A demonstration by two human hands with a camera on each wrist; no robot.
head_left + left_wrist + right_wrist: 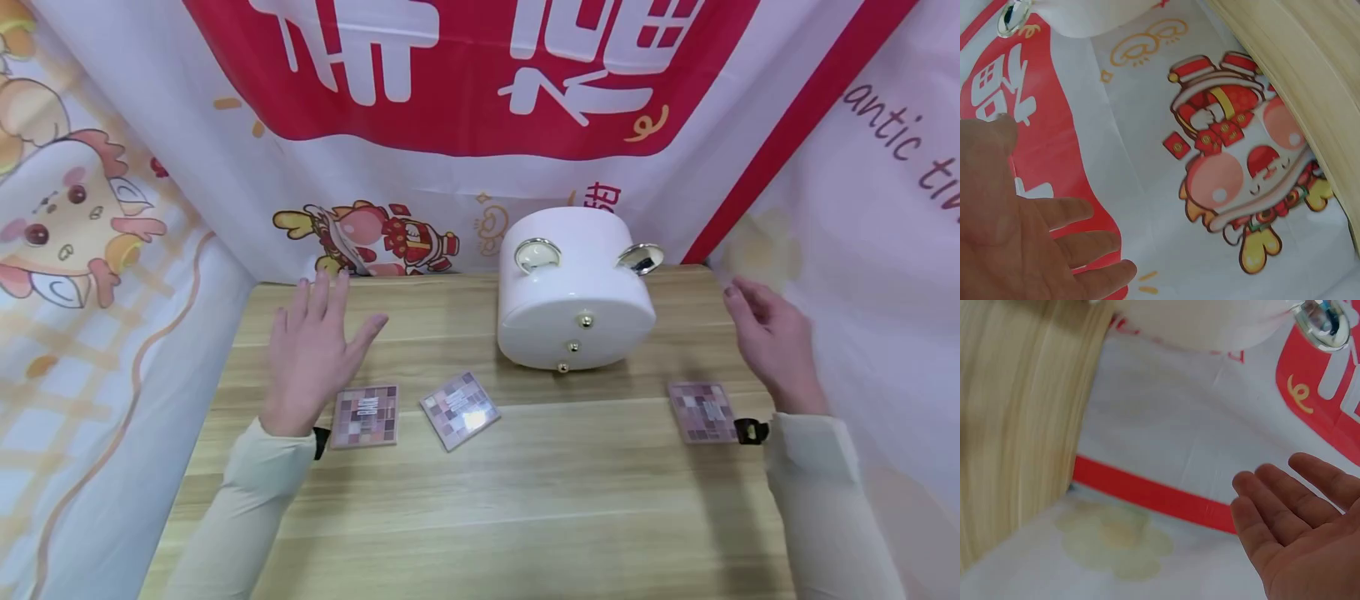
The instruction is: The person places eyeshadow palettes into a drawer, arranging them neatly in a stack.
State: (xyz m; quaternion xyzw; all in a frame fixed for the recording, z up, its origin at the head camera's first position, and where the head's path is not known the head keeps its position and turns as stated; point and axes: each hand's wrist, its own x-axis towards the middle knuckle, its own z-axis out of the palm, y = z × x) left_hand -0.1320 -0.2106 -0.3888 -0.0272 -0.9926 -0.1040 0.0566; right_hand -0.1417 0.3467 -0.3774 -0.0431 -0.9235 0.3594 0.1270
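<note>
1. I note the left hand [309, 354], fingers straight and spread, near the left palette [366, 417].
2. The right hand [783, 350], well apart, shows relaxed fingers near the right palette [703, 412].
3. Between them, I record the angled middle palette [457, 404] and white case [573, 267] on the table [562, 508].

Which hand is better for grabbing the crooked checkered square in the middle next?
Probably the left hand: it's open, holds nothing, and is nearer the crooked square. The right hand is farther away, past the white box.
</note>
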